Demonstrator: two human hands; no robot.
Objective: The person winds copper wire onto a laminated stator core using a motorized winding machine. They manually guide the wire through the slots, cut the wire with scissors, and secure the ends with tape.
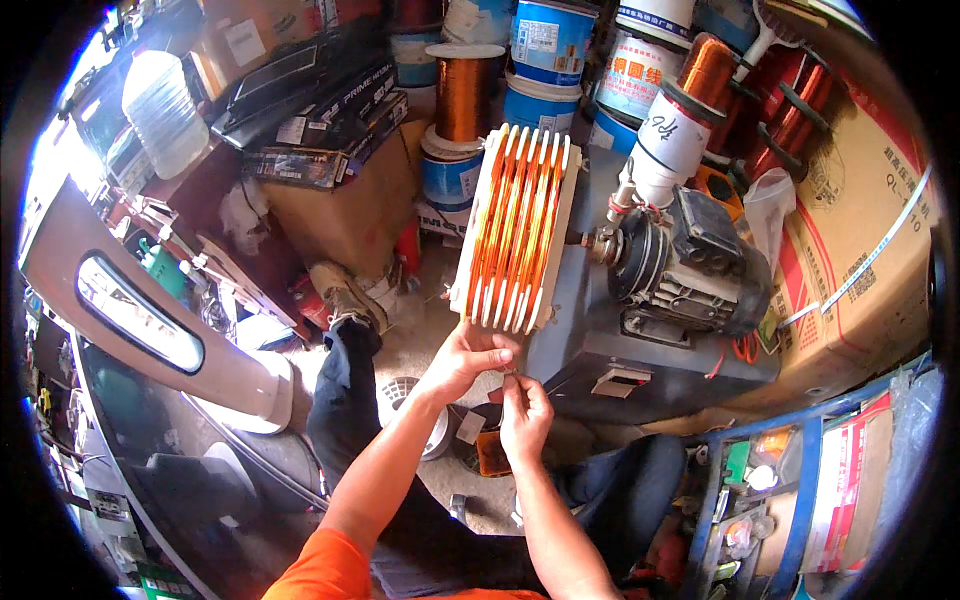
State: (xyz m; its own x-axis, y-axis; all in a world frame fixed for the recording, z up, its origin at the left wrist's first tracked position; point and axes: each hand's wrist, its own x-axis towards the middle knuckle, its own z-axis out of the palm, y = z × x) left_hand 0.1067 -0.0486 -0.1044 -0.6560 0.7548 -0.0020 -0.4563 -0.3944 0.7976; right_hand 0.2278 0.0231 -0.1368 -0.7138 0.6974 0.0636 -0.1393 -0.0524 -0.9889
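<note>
A winding former (560, 200) with pale slotted walls stands in front of me, and bundles of copper wire (515, 222) fill its grooves. It is mounted at the shaft side of a dark electric motor (700, 265). Just below the former's lower end, my left hand (468, 362) is closed, thumb and fingers pressed together. My right hand (526, 415) is pinched right beside it, fingertips almost meeting the left ones. Whatever sits between the fingertips is too small to make out, perhaps a thin wire end.
The motor sits on a grey machine base (640, 370). Copper wire spools (467, 95) and blue-white buckets (550, 45) stand behind. Cardboard boxes (345, 215) lie left, a large carton (860, 250) right. A blue crate (790, 480) of small parts is lower right; a white basket (400, 395) is on the floor.
</note>
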